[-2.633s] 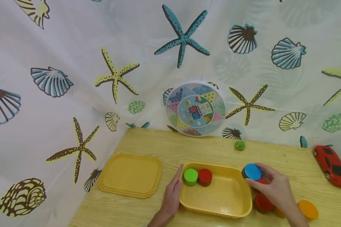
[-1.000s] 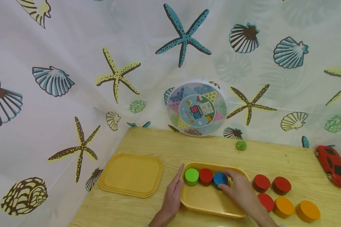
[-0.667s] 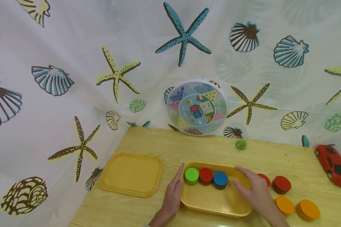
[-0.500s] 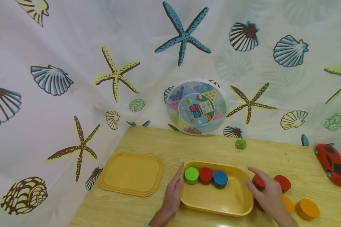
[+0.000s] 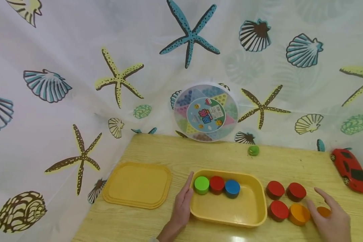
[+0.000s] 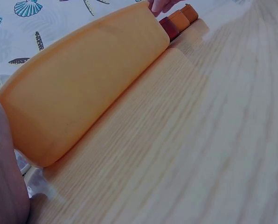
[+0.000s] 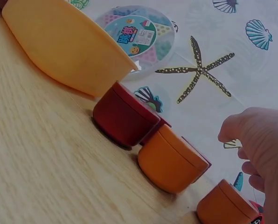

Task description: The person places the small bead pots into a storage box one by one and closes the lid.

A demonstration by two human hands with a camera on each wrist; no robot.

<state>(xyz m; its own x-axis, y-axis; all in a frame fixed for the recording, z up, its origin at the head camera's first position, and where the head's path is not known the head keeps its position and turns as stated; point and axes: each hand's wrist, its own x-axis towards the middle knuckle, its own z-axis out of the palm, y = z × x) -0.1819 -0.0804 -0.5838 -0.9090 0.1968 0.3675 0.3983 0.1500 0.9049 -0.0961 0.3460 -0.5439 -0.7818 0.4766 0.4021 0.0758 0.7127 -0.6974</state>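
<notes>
With straight fingers, my left hand (image 5: 180,206) rests along the left side of a yellow plastic tub (image 5: 227,211). Lined up at the tub's back wall are a green round block (image 5: 201,185), a red one (image 5: 216,184) and a blue one (image 5: 232,188). My right hand (image 5: 334,216), thumb and fingers apart, is over an orange round block (image 5: 323,211) and partly hides it. In the right wrist view, that orange block (image 7: 225,205) stands on the table just below the right hand (image 7: 265,149), which holds nothing.
Between tub and right hand stand three red round blocks (image 5: 275,190) and another orange one (image 5: 299,214). A flat yellow lid (image 5: 137,185) lies left. Farther back are a small green object (image 5: 253,150), a red toy car (image 5: 351,170) and a round game box (image 5: 206,112) against the cloth.
My right hand set the blue round block in the tub beside the red one, let go, and moved right to the far orange block. The left hand stayed at the tub.
</notes>
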